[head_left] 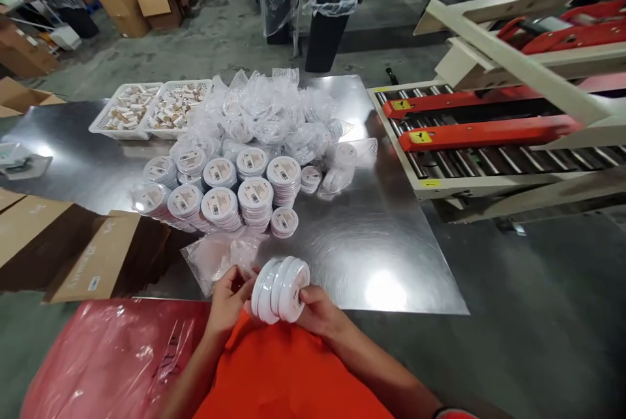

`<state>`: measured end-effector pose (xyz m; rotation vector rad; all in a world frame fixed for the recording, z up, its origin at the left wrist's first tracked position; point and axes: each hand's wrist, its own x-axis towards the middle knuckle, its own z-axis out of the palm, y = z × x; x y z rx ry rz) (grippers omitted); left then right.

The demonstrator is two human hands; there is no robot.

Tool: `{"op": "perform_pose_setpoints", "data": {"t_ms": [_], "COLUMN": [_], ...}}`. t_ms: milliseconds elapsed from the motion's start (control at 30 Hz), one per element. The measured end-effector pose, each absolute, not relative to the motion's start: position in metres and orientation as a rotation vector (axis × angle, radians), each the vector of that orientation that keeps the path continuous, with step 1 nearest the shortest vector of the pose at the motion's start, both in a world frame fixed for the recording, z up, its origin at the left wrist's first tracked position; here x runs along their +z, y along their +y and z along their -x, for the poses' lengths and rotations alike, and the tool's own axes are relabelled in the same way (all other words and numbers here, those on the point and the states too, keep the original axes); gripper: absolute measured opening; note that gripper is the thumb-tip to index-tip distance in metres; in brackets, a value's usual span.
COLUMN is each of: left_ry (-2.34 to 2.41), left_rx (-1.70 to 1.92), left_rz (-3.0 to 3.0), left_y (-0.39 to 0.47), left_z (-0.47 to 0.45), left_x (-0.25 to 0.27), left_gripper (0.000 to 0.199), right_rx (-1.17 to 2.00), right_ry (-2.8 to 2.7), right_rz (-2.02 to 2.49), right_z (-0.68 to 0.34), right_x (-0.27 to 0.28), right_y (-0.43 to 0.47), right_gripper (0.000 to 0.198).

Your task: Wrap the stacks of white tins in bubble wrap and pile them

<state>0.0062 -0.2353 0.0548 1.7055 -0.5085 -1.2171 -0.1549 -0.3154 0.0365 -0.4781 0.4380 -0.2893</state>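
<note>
My right hand (320,312) is closed around a short row of white round flat containers (281,290), turned on edge in front of my body. The thumb presses on the labelled end face. My left hand (231,302) is at the row's other end, its fingers pinched at the near edge of a clear bubble-wrap bag (221,255). That bag lies by the table's front edge. Just beyond stand several stacks of the same labelled round containers (220,204), with one shorter stack (284,222) at their right.
A heap of bubble-wrapped packs (264,109) covers the back of the metal table (372,243). Two white baskets (122,132) hold small white-and-tan pieces. Cardboard boxes (98,256) and a red plastic bag (117,360) are at left; a roller conveyor (489,158) is at right.
</note>
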Motion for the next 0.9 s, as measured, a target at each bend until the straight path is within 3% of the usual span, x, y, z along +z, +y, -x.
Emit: {"op": "perform_pose_setpoints", "data": {"t_ms": [167,300,400,567,700,900], "left_ry": [-0.71,-0.489,-0.407,-0.66,-0.949,-0.96], "left_rx": [-1.183,-1.255,-1.175,-1.045,-0.838,-1.014], "left_rz": [-1.793,-1.602,-1.578,-1.838,-1.985,-1.927], "left_y": [-0.242,-0.231,-0.221,-0.227,-0.237,-0.237], "left_z": [-0.005,-0.015,-0.022,-0.02,-0.012,-0.013], "left_x": [0.059,0.057,0.058,0.067,0.072,0.071], "left_gripper": [0.017,0.015,0.016,0.022,0.018,0.023], "right_rx": [-0.203,-0.367,-0.482,-0.536,-0.415,-0.413], "right_ry": [0.352,0.589,0.777,0.846,0.651,0.613], "right_rz": [0.353,0.308,0.385,0.708,0.47,0.386], "right_z": [0.149,0.156,0.163,0.169,0.168,0.163], "right_x": [0.047,0.039,0.036,0.047,0.047,0.029], "right_y": [-0.316,-0.324,-0.331,-0.332,-0.325,-0.321], "right_gripper": [0.046,0.045,0.05,0.064,0.053,0.047]}}
